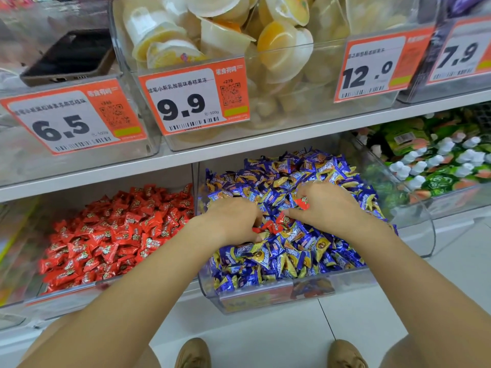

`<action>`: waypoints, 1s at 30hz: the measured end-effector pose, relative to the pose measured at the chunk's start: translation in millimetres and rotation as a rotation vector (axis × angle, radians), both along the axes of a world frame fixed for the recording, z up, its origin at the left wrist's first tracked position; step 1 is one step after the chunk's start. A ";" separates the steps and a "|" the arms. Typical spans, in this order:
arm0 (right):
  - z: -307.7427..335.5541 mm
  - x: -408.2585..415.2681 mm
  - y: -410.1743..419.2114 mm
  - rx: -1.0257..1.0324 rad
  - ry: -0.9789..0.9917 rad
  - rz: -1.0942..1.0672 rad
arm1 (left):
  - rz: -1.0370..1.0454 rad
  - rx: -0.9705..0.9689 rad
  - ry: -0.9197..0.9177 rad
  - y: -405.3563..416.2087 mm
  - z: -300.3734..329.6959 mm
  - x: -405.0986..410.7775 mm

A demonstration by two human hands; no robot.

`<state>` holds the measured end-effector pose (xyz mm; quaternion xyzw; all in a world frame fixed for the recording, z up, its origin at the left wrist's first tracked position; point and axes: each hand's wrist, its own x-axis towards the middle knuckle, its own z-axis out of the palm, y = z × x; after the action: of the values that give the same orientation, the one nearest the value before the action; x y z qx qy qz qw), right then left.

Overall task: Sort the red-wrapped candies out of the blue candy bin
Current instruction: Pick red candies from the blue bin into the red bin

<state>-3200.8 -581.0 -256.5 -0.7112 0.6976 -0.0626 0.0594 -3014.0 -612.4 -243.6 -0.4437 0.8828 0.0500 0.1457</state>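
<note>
Both hands are working inside the clear plastic blue candy bin [414, 208], heaped with crinkled blue-and-gold foil wrappers. The left hand [233, 221] is curling its fingers around glossy red-wrapped candies [268, 227] at the heap's centre. The right hand [326, 205] is pinching another red candy [303, 203] between bent fingers. The neighbouring bin [79, 290] on the left is holding red twist-wrapped candies.
</note>
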 end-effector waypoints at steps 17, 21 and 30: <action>3.3 -5.2 -0.4 0.013 -0.472 0.048 | 0.100 0.195 0.282 -12.3 -11.3 -14.9; 6.9 -11.7 7.0 0.060 -0.602 0.055 | 0.124 0.229 0.288 -18.6 -15.7 -17.9; 10.2 -12.8 4.8 0.022 -0.722 -0.029 | 0.215 0.297 0.678 -0.2 17.7 1.8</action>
<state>-3213.6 -576.2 -246.3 -0.6327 0.6424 -0.3030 0.3086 -3012.3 -612.6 -225.9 -0.4660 0.8124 0.3365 -0.0979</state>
